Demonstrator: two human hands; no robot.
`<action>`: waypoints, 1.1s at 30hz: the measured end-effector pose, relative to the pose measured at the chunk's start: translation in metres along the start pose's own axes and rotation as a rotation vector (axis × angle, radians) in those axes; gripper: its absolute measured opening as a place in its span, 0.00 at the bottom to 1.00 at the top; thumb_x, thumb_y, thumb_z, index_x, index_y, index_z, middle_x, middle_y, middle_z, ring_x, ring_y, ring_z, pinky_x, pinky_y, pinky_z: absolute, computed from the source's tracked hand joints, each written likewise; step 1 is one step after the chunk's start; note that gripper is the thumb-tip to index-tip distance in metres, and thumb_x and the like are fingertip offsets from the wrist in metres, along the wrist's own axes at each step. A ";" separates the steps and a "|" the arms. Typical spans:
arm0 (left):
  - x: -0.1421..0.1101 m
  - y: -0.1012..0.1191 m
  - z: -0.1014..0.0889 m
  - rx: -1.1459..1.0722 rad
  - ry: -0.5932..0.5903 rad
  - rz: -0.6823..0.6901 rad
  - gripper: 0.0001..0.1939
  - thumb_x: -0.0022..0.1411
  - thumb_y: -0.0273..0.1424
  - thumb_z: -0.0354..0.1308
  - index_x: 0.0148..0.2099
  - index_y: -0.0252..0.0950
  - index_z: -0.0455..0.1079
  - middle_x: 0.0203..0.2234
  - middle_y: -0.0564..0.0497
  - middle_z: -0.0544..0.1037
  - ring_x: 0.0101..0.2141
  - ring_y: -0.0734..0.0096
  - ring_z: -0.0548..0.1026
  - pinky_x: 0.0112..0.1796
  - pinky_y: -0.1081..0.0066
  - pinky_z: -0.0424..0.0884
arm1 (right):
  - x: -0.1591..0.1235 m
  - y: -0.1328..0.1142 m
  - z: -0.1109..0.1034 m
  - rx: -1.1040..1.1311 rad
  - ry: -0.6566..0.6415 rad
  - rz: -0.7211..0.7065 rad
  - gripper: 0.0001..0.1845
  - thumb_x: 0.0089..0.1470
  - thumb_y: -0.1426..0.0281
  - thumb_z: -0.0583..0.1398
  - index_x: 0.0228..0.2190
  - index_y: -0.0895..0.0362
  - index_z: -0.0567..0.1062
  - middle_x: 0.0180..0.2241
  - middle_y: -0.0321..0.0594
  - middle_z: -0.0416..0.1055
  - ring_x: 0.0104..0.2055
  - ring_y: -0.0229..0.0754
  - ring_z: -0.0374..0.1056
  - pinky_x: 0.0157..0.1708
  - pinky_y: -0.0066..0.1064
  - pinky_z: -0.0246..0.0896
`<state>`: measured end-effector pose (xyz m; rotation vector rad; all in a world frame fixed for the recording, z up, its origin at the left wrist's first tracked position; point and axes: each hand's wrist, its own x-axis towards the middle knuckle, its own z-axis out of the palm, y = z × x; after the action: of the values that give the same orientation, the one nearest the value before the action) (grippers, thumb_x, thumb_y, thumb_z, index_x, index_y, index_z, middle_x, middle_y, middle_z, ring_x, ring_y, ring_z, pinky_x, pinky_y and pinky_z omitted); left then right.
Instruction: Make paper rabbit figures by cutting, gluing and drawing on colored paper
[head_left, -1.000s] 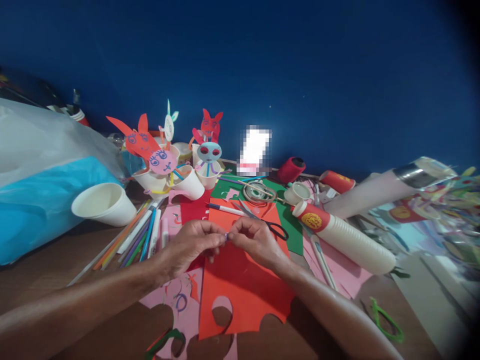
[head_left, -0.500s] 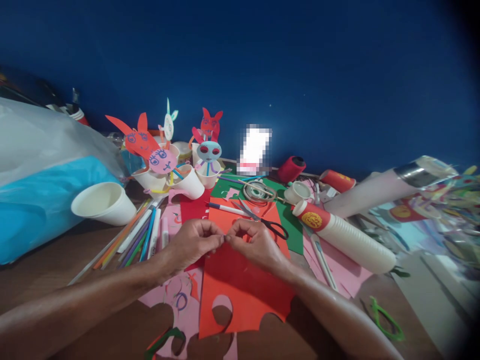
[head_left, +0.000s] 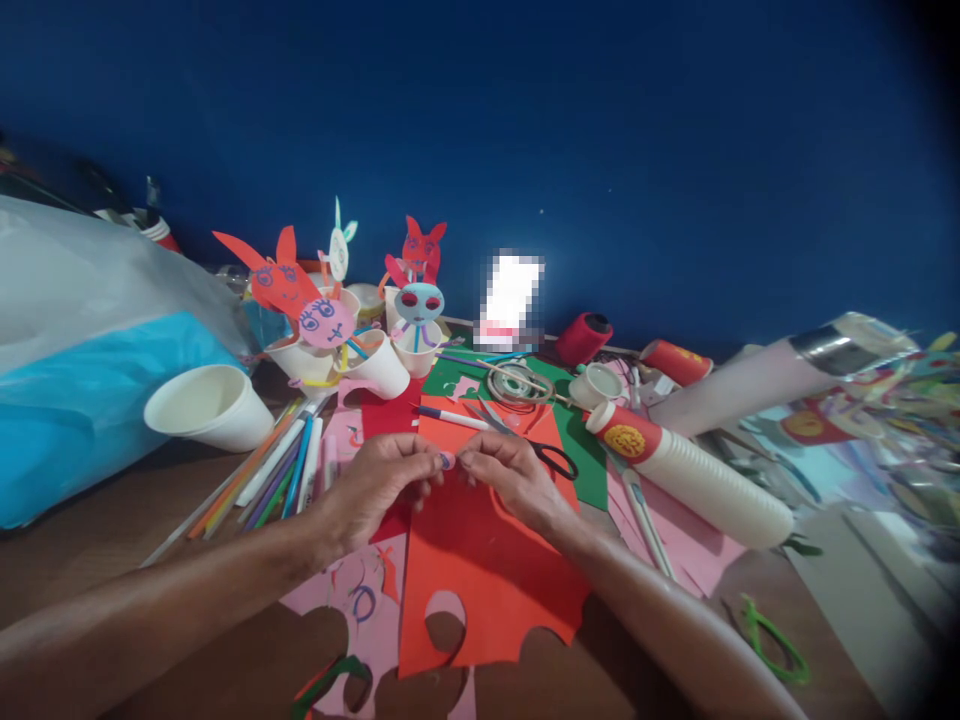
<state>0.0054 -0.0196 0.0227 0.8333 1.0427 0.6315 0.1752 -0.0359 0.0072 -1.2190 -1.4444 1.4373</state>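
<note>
My left hand pinches a small pink paper piece with blue marks between thumb and forefinger. Close to its right side, my right hand is closed in a pinch; whether its fingertips grip anything is too small to see. Both hands hover over an orange paper sheet with round cut-outs along its near edge. Just beyond them lie black-handled scissors and a white pen with a blue end.
Left are pens and straws, a tipped white cup and a plastic bag. Paper-faced figures stand in cups at the back. Stacked cups, a utility knife and green scissors lie right.
My fingertips have come slightly apart, with the small pink paper piece now showing at the left fingertips. My right hand has shifted a little to the right.
</note>
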 end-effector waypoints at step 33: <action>0.007 0.021 -0.015 -0.064 0.207 0.235 0.04 0.47 0.29 0.57 0.23 0.35 0.65 0.18 0.57 0.69 0.21 0.79 0.65 0.25 0.75 0.60 | -0.002 -0.018 -0.039 -1.232 0.167 -0.091 0.11 0.54 0.61 0.53 0.31 0.53 0.73 0.29 0.37 0.73 0.29 0.40 0.68 0.26 0.27 0.50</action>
<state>-0.0073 0.0017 0.0325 0.8541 1.1129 0.9622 0.2109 -0.0250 0.0284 -1.8427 -2.2886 0.2291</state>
